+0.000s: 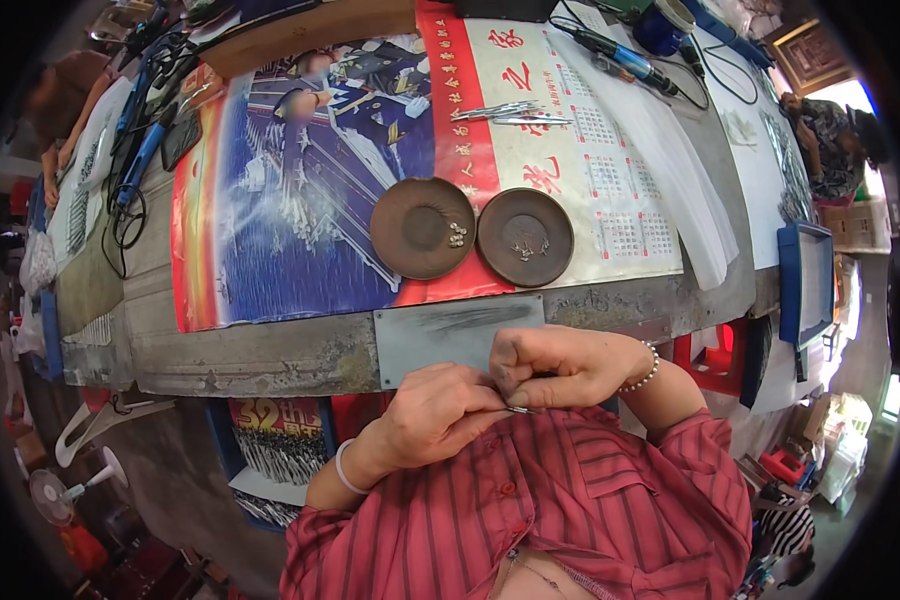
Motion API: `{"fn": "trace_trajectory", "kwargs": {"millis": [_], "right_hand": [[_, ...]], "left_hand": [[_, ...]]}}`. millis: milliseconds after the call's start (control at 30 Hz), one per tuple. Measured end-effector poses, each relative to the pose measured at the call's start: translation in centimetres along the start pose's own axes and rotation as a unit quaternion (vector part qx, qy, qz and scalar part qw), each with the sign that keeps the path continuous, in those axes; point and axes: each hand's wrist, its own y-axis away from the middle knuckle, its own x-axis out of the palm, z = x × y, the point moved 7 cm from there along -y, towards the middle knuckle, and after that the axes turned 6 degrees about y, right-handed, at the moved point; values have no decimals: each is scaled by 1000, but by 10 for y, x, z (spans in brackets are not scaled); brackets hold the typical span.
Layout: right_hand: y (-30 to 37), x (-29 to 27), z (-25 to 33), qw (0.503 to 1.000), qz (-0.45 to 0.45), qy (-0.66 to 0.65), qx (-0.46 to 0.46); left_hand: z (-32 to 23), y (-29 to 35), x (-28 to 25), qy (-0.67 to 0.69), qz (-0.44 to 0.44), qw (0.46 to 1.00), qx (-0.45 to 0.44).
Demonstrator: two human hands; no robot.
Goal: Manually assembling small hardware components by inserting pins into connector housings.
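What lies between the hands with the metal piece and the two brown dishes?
Only the grey metal plate at the bench edge lies flat between both hands, pinching the small metal piece, and the brown dishes. Nothing visible stands upright there.

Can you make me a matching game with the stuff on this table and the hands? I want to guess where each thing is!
Things:
1. left dish
2. grey metal plate
3. blue pen-shaped tool
4. thin metal piece

Places:
A. far right of the table, by the cable
B. pinched between both hands
C. on the poster, holding small pale beads
D. at the table's near edge, just beyond the hands

Pairs: 1-C, 2-D, 3-A, 4-B
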Motion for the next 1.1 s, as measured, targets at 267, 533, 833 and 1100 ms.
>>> {"fn": "trace_trajectory", "kwargs": {"millis": [267,533,833,1100], "right_hand": [[-11,28,27,863,87,497,14],[-33,-3,13,895,-20,431,113],[-63,-95,-31,733,-219,638,93],[-87,-94,-48,682,-110,709,138]], "left_hand": [[18,20,9,28,41,996,-68],[20,33,-22,-113,-88,986,-88],[33,57,-46,-14,-205,958,-198],[35,76,-59,-3,-245,943,-224]]}}
